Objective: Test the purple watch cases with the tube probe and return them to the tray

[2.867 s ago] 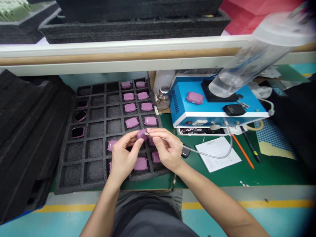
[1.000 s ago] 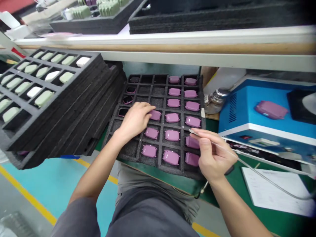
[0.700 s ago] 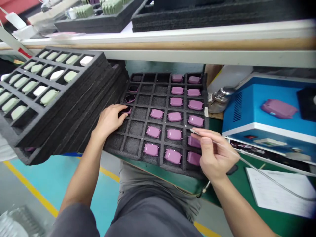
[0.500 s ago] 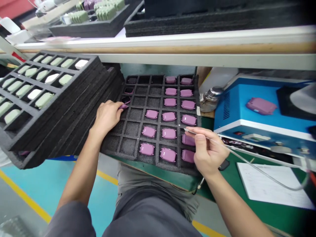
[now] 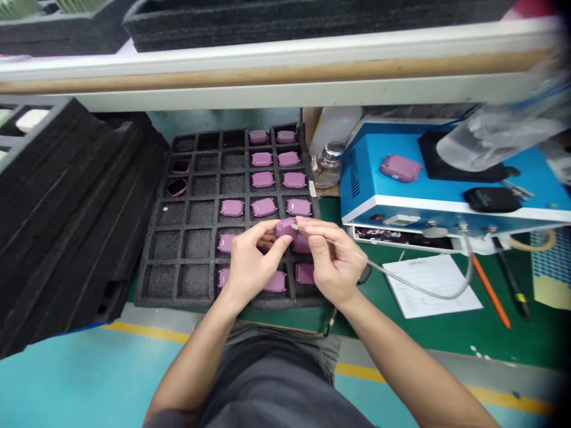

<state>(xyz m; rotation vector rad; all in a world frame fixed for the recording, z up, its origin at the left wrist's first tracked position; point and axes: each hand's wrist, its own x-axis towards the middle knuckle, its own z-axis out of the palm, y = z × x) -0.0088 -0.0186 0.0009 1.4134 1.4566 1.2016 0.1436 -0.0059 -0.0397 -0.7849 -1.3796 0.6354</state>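
Between the thumb and fingers of my left hand (image 5: 252, 258) is a small purple watch case (image 5: 284, 227), raised above the foam tray. My right hand (image 5: 336, 261) pinches the end of a thin clear tube (image 5: 414, 291) with a slim tip. That tip meets or nearly meets the right edge of the case; exact contact cannot be made out. Below both hands lies a black foam tray (image 5: 198, 213) with square compartments. Several purple cases (image 5: 263, 207) fill its right side, partly covered by my hands. A few dark-faced ones (image 5: 177, 188) sit in the left column.
A blue machine (image 5: 366, 160) stands at right, bearing another purple case (image 5: 400, 168); the tube runs to its front. Nearby are a glass bottle (image 5: 329, 166), a paper sheet (image 5: 423, 273) and an orange stick (image 5: 491, 291). Stacked foam trays (image 5: 80, 226) rise at left. A shelf edge (image 5: 223, 86) crosses above.
My left hand has moved right from the tray's left column, bringing a purple watch case to the tube tip in my right hand. The whole view has shifted to the right.
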